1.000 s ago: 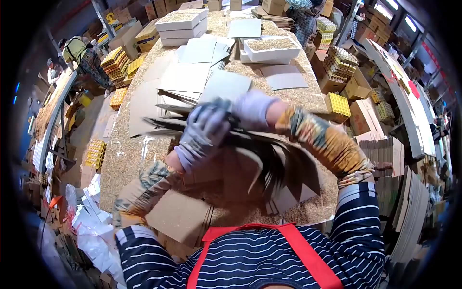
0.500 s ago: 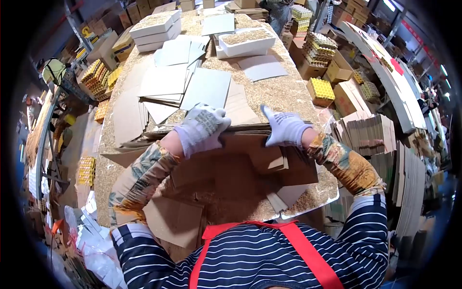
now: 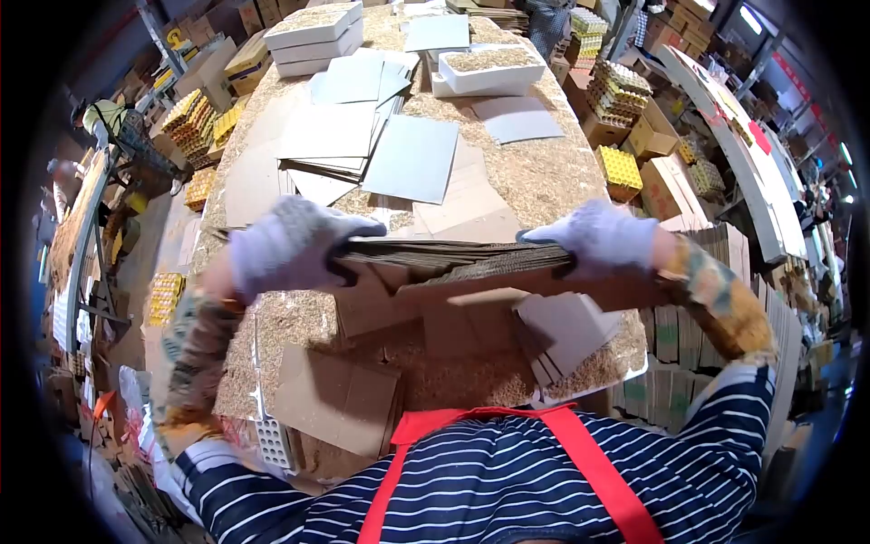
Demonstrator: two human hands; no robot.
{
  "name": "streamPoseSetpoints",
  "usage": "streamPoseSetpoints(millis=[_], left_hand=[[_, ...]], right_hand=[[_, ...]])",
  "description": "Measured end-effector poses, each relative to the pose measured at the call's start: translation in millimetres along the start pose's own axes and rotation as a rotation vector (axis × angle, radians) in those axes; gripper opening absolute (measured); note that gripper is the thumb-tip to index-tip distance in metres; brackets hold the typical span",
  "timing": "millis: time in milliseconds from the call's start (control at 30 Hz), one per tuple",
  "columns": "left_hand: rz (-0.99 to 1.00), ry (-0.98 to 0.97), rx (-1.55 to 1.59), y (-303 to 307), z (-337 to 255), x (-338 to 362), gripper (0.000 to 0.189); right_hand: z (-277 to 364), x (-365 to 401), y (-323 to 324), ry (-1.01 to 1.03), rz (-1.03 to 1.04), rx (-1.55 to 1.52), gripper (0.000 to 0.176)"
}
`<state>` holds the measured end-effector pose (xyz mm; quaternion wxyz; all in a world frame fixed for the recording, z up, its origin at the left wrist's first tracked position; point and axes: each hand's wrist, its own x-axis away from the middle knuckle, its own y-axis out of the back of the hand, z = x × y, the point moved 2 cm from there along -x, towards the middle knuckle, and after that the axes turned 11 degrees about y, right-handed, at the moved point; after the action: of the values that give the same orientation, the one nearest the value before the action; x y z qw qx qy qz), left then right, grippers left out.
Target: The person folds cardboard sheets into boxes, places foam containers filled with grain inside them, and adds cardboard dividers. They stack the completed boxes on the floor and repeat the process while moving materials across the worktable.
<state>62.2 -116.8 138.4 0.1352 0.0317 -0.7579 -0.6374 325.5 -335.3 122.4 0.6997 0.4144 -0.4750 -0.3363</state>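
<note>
Between my two gloved hands a stack of brown cardboard sheets (image 3: 462,260) stands up off the table, its layered top edges facing me. My left hand (image 3: 299,243) grips the left end, thumb on the near side. On the right end my right hand (image 3: 603,240) is clamped, with its thumb along the top edge. Below the stack lie loose cardboard pieces (image 3: 335,399) and grey-white sheets (image 3: 566,331). Beyond it, grey-white cardboard sheets (image 3: 412,159) are spread in a loose pile.
Sawdust-like bits cover the table (image 3: 535,172). White foam boxes (image 3: 489,71) filled with the same bits stand at the far end, beside another foam box stack (image 3: 313,41). Yellow egg trays (image 3: 619,170) sit on the right floor, near bundled cardboard (image 3: 671,340).
My hands have moved farther apart and now grip the stack's two ends, lifting it. My head view has shifted slightly, and more of the table shows at lower left.
</note>
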Motion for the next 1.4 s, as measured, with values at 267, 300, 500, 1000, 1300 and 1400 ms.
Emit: streamPoseSetpoints(millis=[267,300,500,1000,1300,1400], left_hand=[[-0.615,0.490,1.243,-73.8,228.9,155.8,0.053],[-0.638,0.555,1.458,-113.5,262.7,149.1,0.050],[-0.529,0.388,1.631,-246.2,127.5,78.3,0.043],[-0.693,1.561,0.783,-395.8,9.7,197.3,0.131],[-1.167,1.493,1.511,-424.5,-34.1,229.0,0.052],[-1.129,1.481,1.791,-389.5,-85.9,205.1,0.063]], right_hand=[[-78.3,103.4,-35.2,-0.248,-0.845,-0.454,0.043],[-75.0,91.6,-23.2,-0.323,-0.844,-0.679,0.041],[-127.3,-46.8,-129.0,-0.134,-0.642,-1.564,0.066],[-60.3,-112.0,-227.4,-0.803,-0.383,-0.606,0.134],[-80.0,44.2,-301.8,-1.018,-0.970,-0.480,0.114],[-59.3,88.4,-367.8,-1.412,-0.554,-0.593,0.118]])
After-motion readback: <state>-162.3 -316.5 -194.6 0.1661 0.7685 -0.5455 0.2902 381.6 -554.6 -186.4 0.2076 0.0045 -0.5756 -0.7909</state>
